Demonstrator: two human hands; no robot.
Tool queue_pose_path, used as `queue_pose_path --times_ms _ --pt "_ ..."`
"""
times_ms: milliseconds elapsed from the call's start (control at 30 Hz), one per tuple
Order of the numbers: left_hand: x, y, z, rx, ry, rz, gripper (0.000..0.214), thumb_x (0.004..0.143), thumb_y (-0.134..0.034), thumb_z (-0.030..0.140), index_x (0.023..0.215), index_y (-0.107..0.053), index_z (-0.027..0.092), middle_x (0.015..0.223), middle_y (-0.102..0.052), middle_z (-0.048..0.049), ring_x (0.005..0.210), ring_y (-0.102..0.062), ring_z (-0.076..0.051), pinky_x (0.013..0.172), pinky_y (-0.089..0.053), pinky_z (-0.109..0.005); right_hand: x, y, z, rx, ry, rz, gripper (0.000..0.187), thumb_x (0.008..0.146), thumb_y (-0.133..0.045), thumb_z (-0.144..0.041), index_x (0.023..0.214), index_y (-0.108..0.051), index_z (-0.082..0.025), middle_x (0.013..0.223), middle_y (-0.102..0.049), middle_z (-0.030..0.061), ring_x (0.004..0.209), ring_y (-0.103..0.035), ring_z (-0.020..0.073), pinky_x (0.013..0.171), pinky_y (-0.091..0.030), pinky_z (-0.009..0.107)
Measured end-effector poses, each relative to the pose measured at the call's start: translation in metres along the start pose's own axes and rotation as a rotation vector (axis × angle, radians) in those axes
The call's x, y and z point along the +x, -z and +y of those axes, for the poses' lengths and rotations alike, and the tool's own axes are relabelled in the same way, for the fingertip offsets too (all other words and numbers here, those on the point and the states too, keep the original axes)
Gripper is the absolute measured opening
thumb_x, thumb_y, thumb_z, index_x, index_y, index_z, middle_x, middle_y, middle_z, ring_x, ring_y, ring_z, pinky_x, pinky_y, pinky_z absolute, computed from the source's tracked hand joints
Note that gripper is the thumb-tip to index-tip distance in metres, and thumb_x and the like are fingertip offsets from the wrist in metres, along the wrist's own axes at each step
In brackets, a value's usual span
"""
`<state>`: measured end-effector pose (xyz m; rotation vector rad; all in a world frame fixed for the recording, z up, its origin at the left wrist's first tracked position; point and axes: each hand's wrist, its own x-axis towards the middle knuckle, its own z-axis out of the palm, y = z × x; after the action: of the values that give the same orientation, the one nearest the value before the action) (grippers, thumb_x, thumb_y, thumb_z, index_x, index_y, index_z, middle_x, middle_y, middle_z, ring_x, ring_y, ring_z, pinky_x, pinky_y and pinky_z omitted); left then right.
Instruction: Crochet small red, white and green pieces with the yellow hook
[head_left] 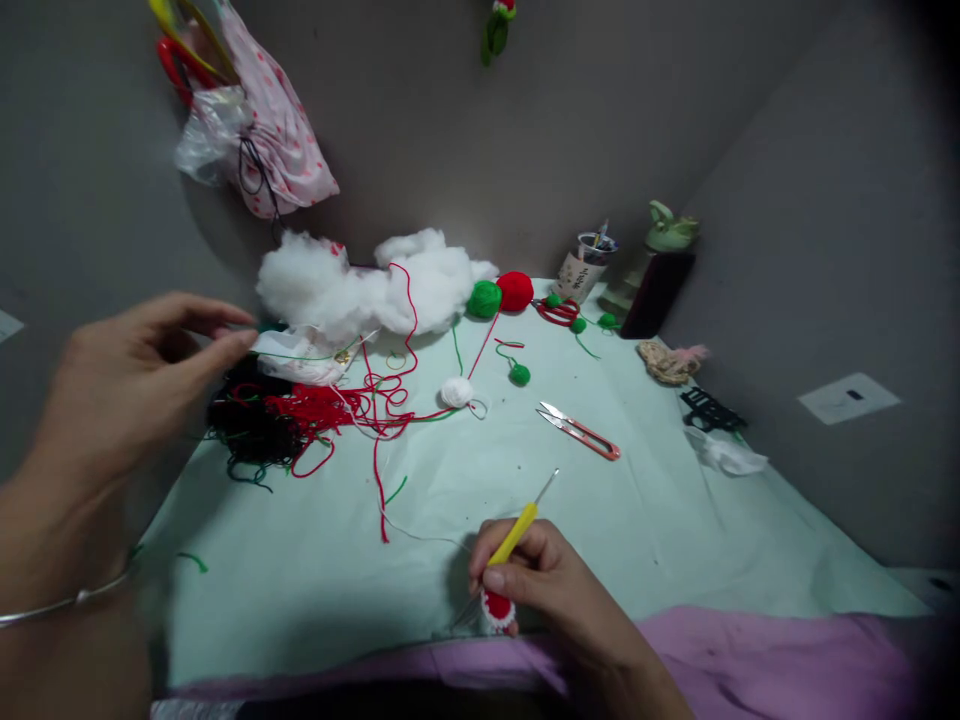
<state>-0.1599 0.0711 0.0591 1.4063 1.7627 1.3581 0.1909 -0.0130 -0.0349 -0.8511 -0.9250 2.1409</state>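
My right hand [536, 570], near the front edge of the table, is closed around a crochet hook [514, 535] with a yellow handle, its metal tip pointing up and away. Under the same fingers is a small red crochet piece [496, 606] with a white edge. A thin white yarn [424, 535] trails from there toward the yarn pile. Raised at the left, my left hand [142, 385] has thumb and fingertips pinched together. From those fingertips a green yarn strand [300, 356] runs right; the pinch point itself is partly hidden.
Tangled red yarn [322, 405] and white stuffing [427, 280] lie at the back left. Behind the hook are a white yarn ball [455, 391], thread snips [581, 432], green [484, 299] and red yarn balls [516, 291]. A cup of pens [581, 270] and a dark phone [657, 295] stand back right.
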Motion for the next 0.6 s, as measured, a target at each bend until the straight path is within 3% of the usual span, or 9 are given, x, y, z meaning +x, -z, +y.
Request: queue_pose_path --times_ms 33,100,200,300,367,433,500,600 --pt "-0.011 -0.012 0.009 0.078 -0.028 0.058 0.020 0.081 -0.085 0.038 0.096 -0.078 0.027 0.078 -0.062 0.0053 0.070 -0.054 -0.013 0.045 -0.035 -0.017 0.000 -0.001 -0.001 0.002 0.000 0.004 0.026 0.077 -0.092 -0.036 0.083 -0.079 -0.014 0.066 -0.071 -0.0002 0.050 -0.056 0.0053 0.051 -0.043 0.018" --pt "-0.033 -0.033 0.021 -0.169 0.042 -0.081 0.024 0.076 -0.086 0.037 0.097 -0.079 0.028 0.081 -0.066 0.0021 0.070 -0.056 -0.015 0.048 -0.043 -0.020 0.001 -0.002 -0.001 0.008 0.000 0.011 0.026 0.077 -0.092 -0.035 0.083 -0.079 -0.014 0.067 -0.071 -0.0001 0.050 -0.056 0.0052 0.051 -0.043 0.018" --pt "-0.057 -0.053 0.024 -0.453 0.136 -0.286 0.022 0.086 -0.073 0.045 0.103 -0.079 0.032 0.098 -0.074 -0.0035 0.071 -0.063 -0.019 0.057 -0.055 -0.029 0.001 -0.002 -0.002 0.022 0.015 0.002 0.024 0.078 -0.092 -0.035 0.083 -0.079 -0.014 0.066 -0.070 -0.0010 0.050 -0.056 0.0048 0.051 -0.044 0.018" --pt "-0.061 -0.064 0.011 -0.105 -0.111 -0.344 0.021 0.088 -0.074 0.040 0.106 -0.077 0.031 0.109 -0.077 -0.0069 0.099 -0.070 -0.030 0.091 -0.057 -0.046 0.000 -0.002 -0.001 0.043 0.026 -0.008 0.021 0.080 -0.091 -0.032 0.084 -0.079 -0.015 0.066 -0.070 -0.0013 0.050 -0.055 0.0049 0.050 -0.044 0.017" --pt "-0.053 -0.069 -0.001 0.287 -0.372 -0.305 0.018 0.092 -0.068 0.037 0.103 -0.077 0.028 0.113 -0.076 -0.0115 0.113 -0.064 -0.038 0.105 -0.046 -0.062 0.000 -0.003 -0.002 0.048 0.022 -0.008 0.020 0.080 -0.090 -0.031 0.085 -0.079 -0.015 0.066 -0.071 -0.0009 0.050 -0.056 0.0051 0.049 -0.043 0.017" --pt "-0.042 -0.077 -0.009 0.591 -0.544 -0.230 0.018 0.094 -0.064 0.032 0.101 -0.078 0.024 0.127 -0.072 -0.0164 0.126 -0.055 -0.045 0.112 -0.029 -0.074 -0.001 -0.004 -0.002 0.041 0.022 0.002 0.021 0.079 -0.091 -0.031 0.085 -0.079 -0.015 0.068 -0.072 -0.0004 0.050 -0.057 0.0049 0.050 -0.043 0.017" --pt "-0.034 -0.091 -0.013 0.695 -0.609 -0.246 0.019 0.097 -0.061 0.027 0.093 -0.079 0.021 0.124 -0.072 -0.0174 0.125 -0.053 -0.045 0.112 -0.027 -0.072 -0.001 -0.006 -0.003 0.029 0.019 0.008 0.022 0.078 -0.092 -0.032 0.085 -0.080 -0.015 0.069 -0.073 -0.0001 0.051 -0.057 0.0045 0.050 -0.044 0.017" --pt "-0.032 -0.121 -0.014 0.659 -0.637 -0.396 0.017 0.096 -0.064 0.025 0.086 -0.079 0.022 0.100 -0.074 -0.0122 0.105 -0.058 -0.037 0.101 -0.039 -0.059 -0.001 -0.007 -0.002 0.020 0.011 0.006 0.023 0.077 -0.092 -0.032 0.085 -0.079 -0.014 0.068 -0.072 -0.0002 0.051 -0.056 0.0045 0.050 -0.043 0.017"
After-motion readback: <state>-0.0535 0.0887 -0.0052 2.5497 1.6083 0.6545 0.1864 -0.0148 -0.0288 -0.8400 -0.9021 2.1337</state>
